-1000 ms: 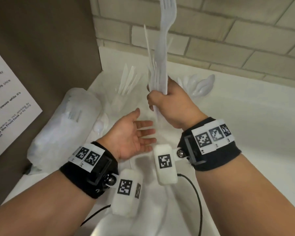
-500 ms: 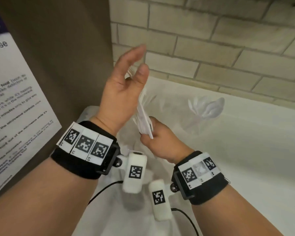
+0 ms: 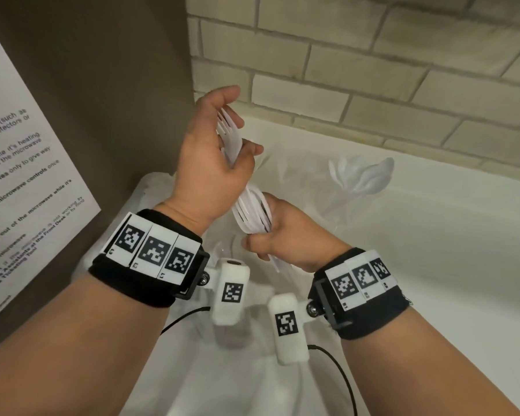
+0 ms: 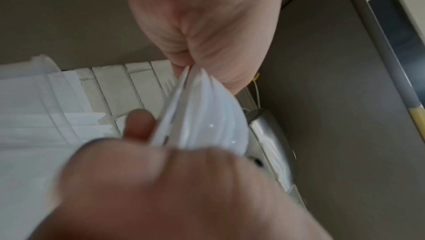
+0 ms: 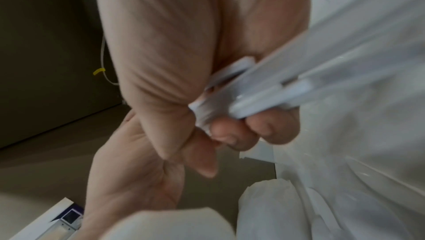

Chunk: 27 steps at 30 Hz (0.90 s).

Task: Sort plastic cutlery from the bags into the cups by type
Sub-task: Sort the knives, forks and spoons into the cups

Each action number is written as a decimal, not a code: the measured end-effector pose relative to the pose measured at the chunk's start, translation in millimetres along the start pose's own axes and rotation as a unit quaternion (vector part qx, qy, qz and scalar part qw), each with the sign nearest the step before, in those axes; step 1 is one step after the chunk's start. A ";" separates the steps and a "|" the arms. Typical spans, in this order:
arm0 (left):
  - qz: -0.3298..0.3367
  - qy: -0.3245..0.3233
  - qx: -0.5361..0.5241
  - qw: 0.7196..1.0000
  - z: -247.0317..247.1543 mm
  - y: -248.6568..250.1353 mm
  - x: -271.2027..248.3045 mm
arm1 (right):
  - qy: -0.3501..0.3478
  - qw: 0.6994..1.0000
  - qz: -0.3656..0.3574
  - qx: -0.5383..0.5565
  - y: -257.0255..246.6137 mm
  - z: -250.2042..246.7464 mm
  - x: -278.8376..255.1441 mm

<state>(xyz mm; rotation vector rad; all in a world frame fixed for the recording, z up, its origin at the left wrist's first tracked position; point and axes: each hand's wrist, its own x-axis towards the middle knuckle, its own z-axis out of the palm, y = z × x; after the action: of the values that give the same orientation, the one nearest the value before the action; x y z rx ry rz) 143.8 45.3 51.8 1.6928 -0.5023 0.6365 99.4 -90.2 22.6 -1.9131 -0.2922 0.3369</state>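
Observation:
A bundle of white plastic forks (image 3: 250,205) is held between both hands above the white counter (image 3: 433,250). My right hand (image 3: 285,237) grips the handle ends from below in a fist, seen close in the right wrist view around the forks (image 5: 287,91). My left hand (image 3: 212,163) is raised at the tine end, with the thumb pressed on the forks against the fingers; its index finger sticks up. The left wrist view shows the forks (image 4: 202,114) running from my left fingers (image 4: 138,125) to the right fist. A clear cup of white spoons (image 3: 362,178) stands behind on the right.
A clear plastic bag (image 3: 150,187) lies on the counter behind my left wrist, against a brown panel (image 3: 117,85) carrying a printed notice (image 3: 27,181). A brick wall (image 3: 373,70) closes the back. Wrist camera cables (image 3: 339,373) hang near the front.
A second ago my right hand held the forks upright and high while the left lay open below. Since then the forks have come down and my left hand has risen and closed its thumb on them.

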 end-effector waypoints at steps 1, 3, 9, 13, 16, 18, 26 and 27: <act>0.004 -0.003 0.010 1.000 1.0 -0.3 -2.2 | -0.005 1.000 -0.001 0.002 -1.0 -0.5 -0.8; 0.014 -0.012 0.010 1.000 4.8 1.2 -7.5 | -0.008 1.000 -0.014 0.004 -4.2 -0.1 -1.7; 0.027 -0.030 0.013 0.999 11.6 1.8 -14.3 | 0.029 0.998 -0.038 0.034 -8.9 -0.2 5.4; -0.052 -0.096 -0.086 0.990 11.5 6.8 -15.2 | 0.055 0.997 -0.019 0.054 -4.6 -0.2 9.7; -0.090 -0.093 -0.164 0.978 7.8 4.1 -18.7 | 0.106 0.992 -0.031 0.065 -8.6 -4.9 10.2; -0.184 -0.036 -0.245 0.951 7.2 1.1 -21.5 | 0.156 0.981 -0.051 0.105 -14.0 -13.3 11.5; -0.625 -0.120 -0.375 0.674 20.6 -17.9 -37.1 | 0.195 0.913 -0.131 0.335 -26.5 -27.3 23.4; -0.620 -0.098 -0.422 0.654 21.6 -16.3 -36.7 | 0.191 0.915 -0.128 0.332 -25.1 -25.9 22.8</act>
<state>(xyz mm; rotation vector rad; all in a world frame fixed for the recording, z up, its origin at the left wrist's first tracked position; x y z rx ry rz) 129.4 27.3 12.5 0.8173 0.2885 -0.7398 129.1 -95.6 52.8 -1.2115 -0.1347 -0.1148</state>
